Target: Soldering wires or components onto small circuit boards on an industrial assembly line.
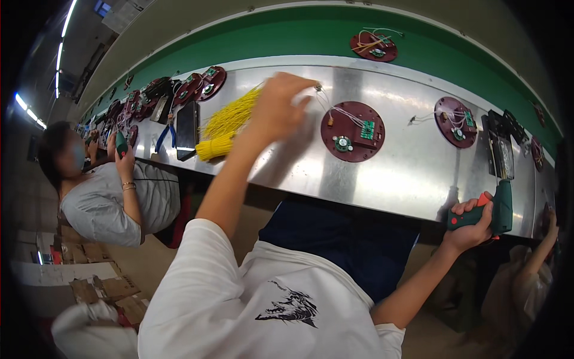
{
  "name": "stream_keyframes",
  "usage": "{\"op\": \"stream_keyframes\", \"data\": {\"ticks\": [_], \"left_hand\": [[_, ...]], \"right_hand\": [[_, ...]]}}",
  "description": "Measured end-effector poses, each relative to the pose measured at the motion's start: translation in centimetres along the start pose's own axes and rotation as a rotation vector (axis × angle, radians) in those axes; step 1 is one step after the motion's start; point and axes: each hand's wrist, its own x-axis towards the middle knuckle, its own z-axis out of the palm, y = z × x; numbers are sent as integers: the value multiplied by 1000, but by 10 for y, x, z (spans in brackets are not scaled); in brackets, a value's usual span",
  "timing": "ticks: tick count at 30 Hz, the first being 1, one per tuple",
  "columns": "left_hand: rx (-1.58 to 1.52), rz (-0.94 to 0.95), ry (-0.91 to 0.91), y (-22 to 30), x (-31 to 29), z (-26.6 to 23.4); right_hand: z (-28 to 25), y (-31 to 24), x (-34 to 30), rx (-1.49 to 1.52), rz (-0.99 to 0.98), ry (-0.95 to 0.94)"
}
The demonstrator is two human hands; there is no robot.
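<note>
My left hand [280, 110] is over the metal bench, its index finger stretched out and the thumb apart from it. The fingertip meets or nearly meets a small part [318, 87] at the end of pale wires. Those wires run to a dark red round plate [368, 149], which carries a green circuit board [368, 129] and a small round component [343, 143]. At the front edge on the right, my right hand [471, 230] is wrapped round the grip of a green and red cordless screwdriver [503, 206], its bit pointing up. Bundled yellow wires [230, 116] lie beside my left forearm.
A second red plate [449, 122] lies to the right, another [365, 45] at the green back strip. Black parts [499, 143] sit near the screwdriver. Blue-handled pliers [167, 134], a black phone [187, 128] and more plates lie left. A co-worker [113, 191] sits on the left, another person far right.
</note>
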Motion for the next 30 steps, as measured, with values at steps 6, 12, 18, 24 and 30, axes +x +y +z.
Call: {"op": "stream_keyframes", "data": {"ticks": [6, 12, 18, 24, 30], "left_hand": [[440, -223, -202, -71, -29, -57], [284, -230, -168, -83, -35, -56], [205, -101, 23, -74, -30, -53], [4, -36, 176, -56, -11, -47], [-101, -189, 27, -51, -13, -35]], "right_hand": [[1, 4, 1, -9, -11, -8], [-2, 3, 1, 16, -18, -9], [-1, 3, 1, -9, -37, -1], [-2, 0, 1, -11, -26, -27], [0, -6, -2, -13, -35, -61]]}}
